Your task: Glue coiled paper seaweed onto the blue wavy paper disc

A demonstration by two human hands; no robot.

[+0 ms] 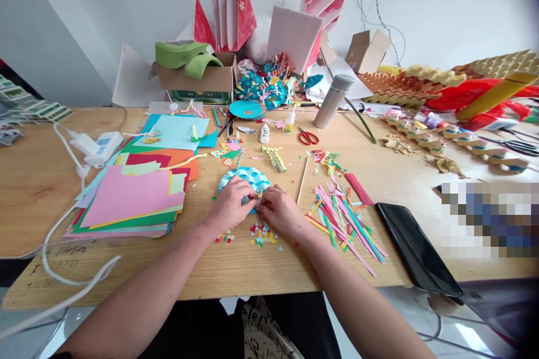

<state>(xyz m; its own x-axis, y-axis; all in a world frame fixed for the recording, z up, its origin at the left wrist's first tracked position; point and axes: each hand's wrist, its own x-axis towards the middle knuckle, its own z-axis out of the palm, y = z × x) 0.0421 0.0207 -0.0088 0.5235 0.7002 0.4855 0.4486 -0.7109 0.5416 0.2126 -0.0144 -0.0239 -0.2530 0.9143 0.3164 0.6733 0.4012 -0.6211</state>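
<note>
A round blue paper disc (245, 176) with wavy pale-blue strips across its upper part lies on the table in front of me. Bent over its lower left side, my left hand (232, 201) has its fingertips pinched together at the lower part of the disc. My right hand (281, 210) comes in from the right, its fingers closed and meeting the left fingertips. A tiny yellowish piece (260, 195) shows between the two hands; my fingers hide most of it. Small paper bits (263, 234) and red and green dots (225, 236) are scattered just below the hands.
Stacked coloured paper (135, 196) lies left, beside a white power strip (103, 148). Paper strips (341, 213), a thin stick (302, 180) and a black phone (416, 247) are right. Behind stand glue bottles (264, 134), red scissors (308, 136) and a steel flask (334, 102).
</note>
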